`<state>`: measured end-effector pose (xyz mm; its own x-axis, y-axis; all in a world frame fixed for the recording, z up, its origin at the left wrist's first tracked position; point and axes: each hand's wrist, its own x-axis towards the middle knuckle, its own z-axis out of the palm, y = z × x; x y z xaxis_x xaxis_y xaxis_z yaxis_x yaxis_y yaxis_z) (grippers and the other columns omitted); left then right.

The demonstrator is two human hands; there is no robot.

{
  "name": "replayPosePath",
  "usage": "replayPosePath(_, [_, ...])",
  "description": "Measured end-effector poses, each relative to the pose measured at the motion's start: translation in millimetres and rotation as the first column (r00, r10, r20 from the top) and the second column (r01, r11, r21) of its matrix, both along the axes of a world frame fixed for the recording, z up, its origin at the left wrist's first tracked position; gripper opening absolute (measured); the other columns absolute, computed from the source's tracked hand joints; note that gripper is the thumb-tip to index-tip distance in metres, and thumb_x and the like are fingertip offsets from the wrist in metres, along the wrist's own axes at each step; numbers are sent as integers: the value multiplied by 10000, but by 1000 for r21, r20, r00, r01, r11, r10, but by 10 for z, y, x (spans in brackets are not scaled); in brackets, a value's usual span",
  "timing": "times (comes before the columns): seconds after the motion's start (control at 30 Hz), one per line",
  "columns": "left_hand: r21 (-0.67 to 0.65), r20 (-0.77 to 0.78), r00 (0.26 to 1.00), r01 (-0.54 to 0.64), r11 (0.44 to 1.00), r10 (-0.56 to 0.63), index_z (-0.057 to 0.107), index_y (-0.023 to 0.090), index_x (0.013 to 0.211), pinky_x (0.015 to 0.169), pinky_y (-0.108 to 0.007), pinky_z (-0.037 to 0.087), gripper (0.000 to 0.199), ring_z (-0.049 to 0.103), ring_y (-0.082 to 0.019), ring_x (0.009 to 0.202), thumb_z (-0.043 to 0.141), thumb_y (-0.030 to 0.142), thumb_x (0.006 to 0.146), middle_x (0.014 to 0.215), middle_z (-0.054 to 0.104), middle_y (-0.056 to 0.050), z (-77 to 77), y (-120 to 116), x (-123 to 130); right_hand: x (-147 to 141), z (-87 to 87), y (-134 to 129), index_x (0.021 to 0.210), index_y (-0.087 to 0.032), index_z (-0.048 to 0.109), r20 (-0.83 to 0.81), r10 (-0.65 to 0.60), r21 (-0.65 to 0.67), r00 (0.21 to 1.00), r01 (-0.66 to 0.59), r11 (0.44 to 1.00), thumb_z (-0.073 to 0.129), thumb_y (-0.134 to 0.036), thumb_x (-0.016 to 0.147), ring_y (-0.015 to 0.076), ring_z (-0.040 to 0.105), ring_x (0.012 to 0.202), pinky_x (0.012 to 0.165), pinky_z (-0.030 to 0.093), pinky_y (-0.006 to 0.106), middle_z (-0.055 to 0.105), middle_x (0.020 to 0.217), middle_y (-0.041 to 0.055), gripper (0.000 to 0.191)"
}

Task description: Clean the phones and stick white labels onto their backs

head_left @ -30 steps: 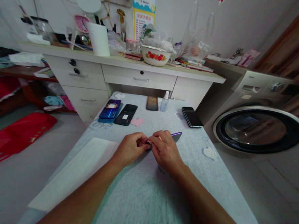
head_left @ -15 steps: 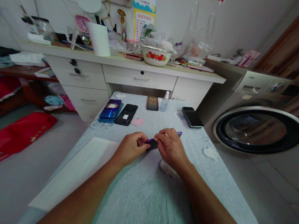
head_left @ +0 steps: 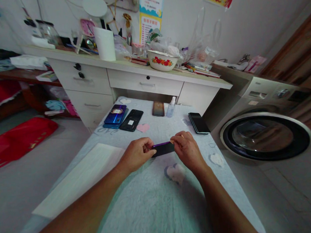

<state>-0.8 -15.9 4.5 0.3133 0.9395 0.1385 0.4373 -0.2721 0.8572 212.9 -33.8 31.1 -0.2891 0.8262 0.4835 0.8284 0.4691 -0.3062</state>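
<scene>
A dark phone with a purple edge [head_left: 163,149] is held tilted above the cloth-covered table [head_left: 140,202]. My left hand [head_left: 137,154] is closed on the phone's left end, thumb in front. My right hand [head_left: 187,148] is pinched at the upper edge near the right end, round a small light-coloured thing [head_left: 172,142] that is mostly hidden by the fingers. Beyond my left hand lie a black phone [head_left: 131,120] with a white label and a blue phone [head_left: 115,114] on top of another one.
Near the table's far edge are a brown-framed item [head_left: 158,108] and a clear spray bottle [head_left: 171,107]. Stacked dark phones [head_left: 199,123] lie at the right, a white sheet [head_left: 80,180] at the left. A washing machine [head_left: 252,99] stands to the right, a cluttered desk [head_left: 142,80] behind.
My right hand has slid right along the phone's upper edge, uncovering more of its dark face. My left hand keeps its hold. The view has shifted slightly.
</scene>
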Motion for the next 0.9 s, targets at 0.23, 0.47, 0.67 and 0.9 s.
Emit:
replayPosePath(0.23, [9, -3, 1000, 8, 1000, -8, 576, 187, 720, 528, -223, 371, 92, 508, -109, 546, 634, 259, 721, 595, 539, 53, 13, -12, -5, 108, 99, 42, 912, -187, 689, 51, 17, -67, 999, -14, 998, 532, -156, 882, 195, 525, 862, 790, 427, 337, 614, 888, 66, 163])
replayPosePath(0.47, [17, -33, 999, 1, 1000, -1, 568, 186, 729, 532, -225, 372, 97, 513, -108, 549, 630, 260, 733, 604, 551, 48, 5, -7, -4, 309, -32, 71, 927, -192, 682, -84, -51, -20, 995, 50, 999, 534, -147, 868, 195, 538, 857, 782, 429, 330, 616, 899, 59, 165])
replayPosePath(0.67, [15, -52, 999, 7, 1000, -6, 572, 188, 744, 530, -220, 369, 86, 516, -106, 554, 622, 256, 735, 609, 550, 51, -6, 2, -1, 406, -74, 64, 917, -205, 685, -146, -67, -15, 987, 66, 998, 540, -172, 864, 202, 550, 876, 780, 434, 329, 618, 920, 61, 158])
replayPosePath(0.9, [15, -67, 998, 3, 1000, -2, 566, 189, 735, 536, -223, 376, 81, 518, -107, 558, 612, 254, 739, 608, 552, 49, 12, 0, 6, 497, -134, 84, 910, -217, 679, -241, -98, -42, 965, 90, 995, 533, -177, 855, 190, 587, 880, 797, 445, 315, 625, 904, 43, 161])
